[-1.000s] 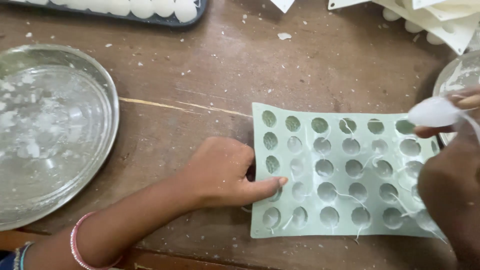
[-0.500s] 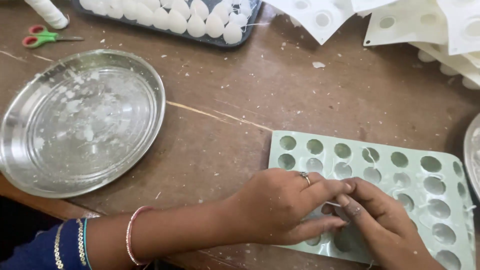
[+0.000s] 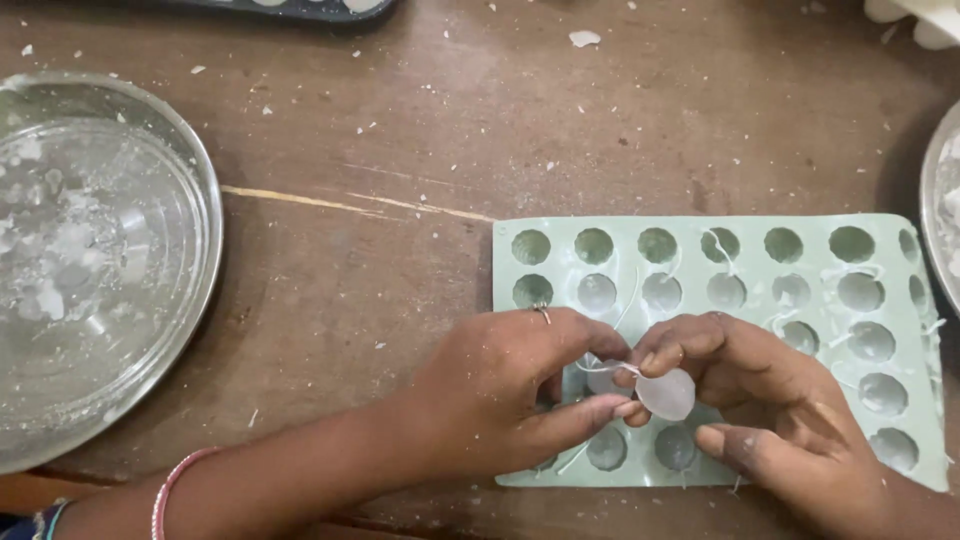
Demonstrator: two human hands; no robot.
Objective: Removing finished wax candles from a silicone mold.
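Observation:
A pale green silicone mould (image 3: 800, 300) with several round cavities lies on the brown wooden table (image 3: 400, 150). Both hands meet over its lower middle. My left hand (image 3: 520, 385) pinches a thin white wick (image 3: 600, 368) between thumb and forefinger, a ring on one finger. My right hand (image 3: 760, 400) holds a small translucent white wax piece (image 3: 667, 393) with its fingertips. The wick runs into the wax piece. Thin white wicks trail across other cavities of the mould.
A round steel plate (image 3: 95, 270) with white wax flakes sits at the left. Another steel dish rim (image 3: 935, 200) shows at the right edge. A dark tray edge (image 3: 300, 8) lies at the top. Wax crumbs dot the table.
The view has shifted right and down, cutting off the scissors and far tray. The white wax piece now shows out of the mould between the fingertips of both hands.

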